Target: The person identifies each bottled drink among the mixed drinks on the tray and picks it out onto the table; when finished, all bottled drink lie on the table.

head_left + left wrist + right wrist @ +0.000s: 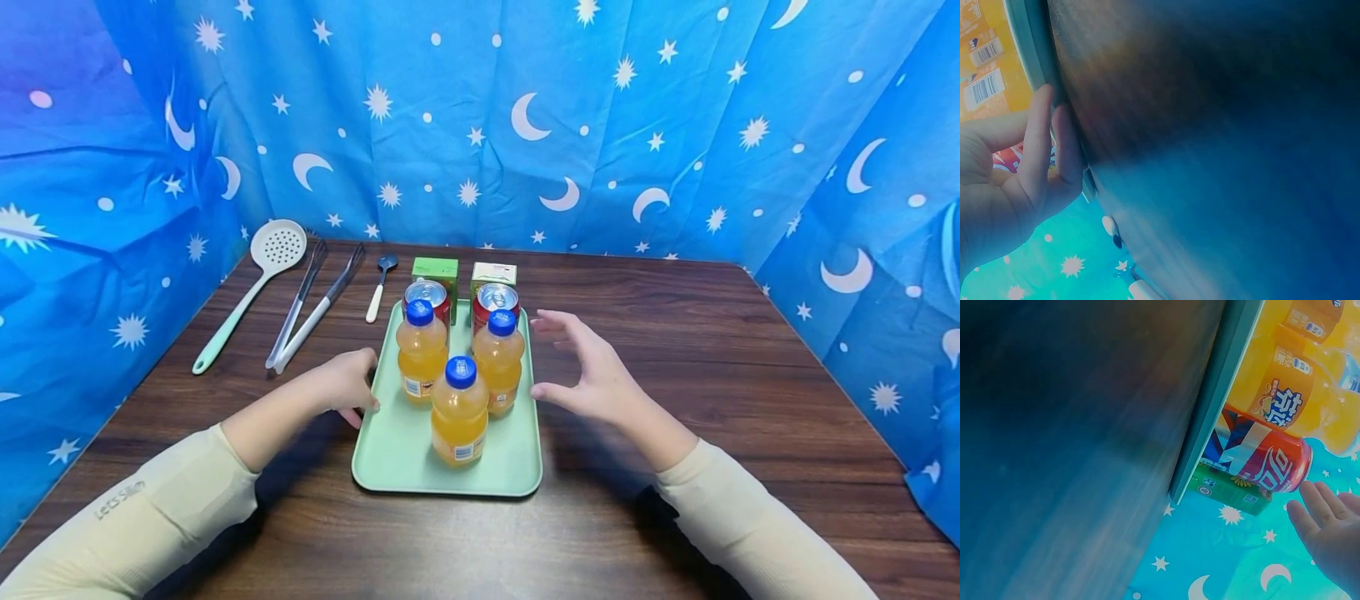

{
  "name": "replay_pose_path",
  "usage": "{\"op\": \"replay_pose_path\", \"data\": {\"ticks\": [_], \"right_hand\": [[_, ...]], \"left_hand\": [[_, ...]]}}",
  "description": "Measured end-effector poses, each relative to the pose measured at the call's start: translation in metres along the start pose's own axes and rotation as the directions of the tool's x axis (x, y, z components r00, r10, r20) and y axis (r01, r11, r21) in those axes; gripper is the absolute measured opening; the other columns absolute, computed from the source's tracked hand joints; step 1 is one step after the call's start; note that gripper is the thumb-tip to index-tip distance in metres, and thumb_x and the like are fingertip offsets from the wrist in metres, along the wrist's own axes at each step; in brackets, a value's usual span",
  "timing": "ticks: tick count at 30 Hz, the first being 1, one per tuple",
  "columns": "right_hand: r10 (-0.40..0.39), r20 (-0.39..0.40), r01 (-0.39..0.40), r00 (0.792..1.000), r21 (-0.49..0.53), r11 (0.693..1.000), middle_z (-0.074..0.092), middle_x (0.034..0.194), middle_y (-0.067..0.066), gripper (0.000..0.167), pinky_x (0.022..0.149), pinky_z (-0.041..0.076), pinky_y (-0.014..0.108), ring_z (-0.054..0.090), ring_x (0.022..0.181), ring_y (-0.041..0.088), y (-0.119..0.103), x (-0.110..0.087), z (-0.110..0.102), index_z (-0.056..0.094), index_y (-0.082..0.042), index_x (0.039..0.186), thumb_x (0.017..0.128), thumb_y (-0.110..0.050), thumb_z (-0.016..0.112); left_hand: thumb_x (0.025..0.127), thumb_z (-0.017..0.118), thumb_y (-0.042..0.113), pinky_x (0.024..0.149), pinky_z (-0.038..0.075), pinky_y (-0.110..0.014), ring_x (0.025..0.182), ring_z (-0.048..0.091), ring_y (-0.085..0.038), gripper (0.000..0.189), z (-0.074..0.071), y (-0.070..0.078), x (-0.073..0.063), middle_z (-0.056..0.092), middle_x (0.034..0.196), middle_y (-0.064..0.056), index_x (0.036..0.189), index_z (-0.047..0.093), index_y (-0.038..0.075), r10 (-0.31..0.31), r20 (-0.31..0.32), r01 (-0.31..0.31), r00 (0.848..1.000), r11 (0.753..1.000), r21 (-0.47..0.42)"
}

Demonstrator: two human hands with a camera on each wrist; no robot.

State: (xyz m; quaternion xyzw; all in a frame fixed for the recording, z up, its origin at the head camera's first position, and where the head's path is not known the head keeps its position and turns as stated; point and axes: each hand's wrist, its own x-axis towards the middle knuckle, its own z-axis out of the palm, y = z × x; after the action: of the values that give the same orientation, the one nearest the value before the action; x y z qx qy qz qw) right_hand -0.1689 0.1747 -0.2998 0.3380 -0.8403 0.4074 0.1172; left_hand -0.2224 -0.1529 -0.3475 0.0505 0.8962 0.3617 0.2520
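A light green tray (pixel 405 467) lies on the table. Three orange-drink bottles with blue caps stand on it, the front bottle (pixel 459 417) nearest me. Behind them are two red soda cans (pixel 497 298). My left hand (pixel 341 385) grips the tray's left edge; in the left wrist view its fingers (pixel 1038 134) meet the rim. Just off the tray's right edge is my right hand (pixel 588 371), thumb and fingers spread apart with nothing between them. The right wrist view shows a can (pixel 1272 462) and bottles beyond the tray's side wall.
A green box (pixel 435 267) and a white-topped box (pixel 493 272) stand at the far end of the tray. Left of it lie a spoon (pixel 378 287), metal tongs (pixel 311 321) and a slotted skimmer (pixel 277 246). Blue star-patterned cloth (pixel 480 125) hangs behind the brown table (pixel 675 333).
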Motion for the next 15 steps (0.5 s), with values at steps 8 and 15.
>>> {"op": "replay_pose_path", "data": {"ticks": [8,15], "right_hand": [[0.008,0.024,-0.009,1.000,0.042,0.999,0.052,0.125,0.022,0.077,0.095,0.046,0.052,0.049,0.115,0.038,0.002,0.003,0.004,0.039,0.006,0.132,0.070,-0.009,0.082],[0.016,0.025,-0.017,1.000,0.063,0.998,0.052,0.128,0.018,0.082,0.095,0.046,0.050,0.049,0.117,0.034,0.032,0.003,0.012,0.038,-0.003,0.137,0.069,-0.010,0.084]], "left_hand": [[0.075,0.065,-0.015,0.052,0.059,-0.033,0.064,0.064,-0.023,0.045,0.001,-0.001,-0.002,0.053,0.087,-0.020,0.111,0.039,-0.008,0.007,0.002,-0.007,1.000,1.000,0.010],[0.075,0.065,-0.015,0.050,0.059,-0.033,0.062,0.064,-0.024,0.041,0.002,0.000,-0.003,0.053,0.089,-0.019,0.107,0.040,-0.007,0.014,0.002,-0.014,1.000,1.000,0.028]]}}
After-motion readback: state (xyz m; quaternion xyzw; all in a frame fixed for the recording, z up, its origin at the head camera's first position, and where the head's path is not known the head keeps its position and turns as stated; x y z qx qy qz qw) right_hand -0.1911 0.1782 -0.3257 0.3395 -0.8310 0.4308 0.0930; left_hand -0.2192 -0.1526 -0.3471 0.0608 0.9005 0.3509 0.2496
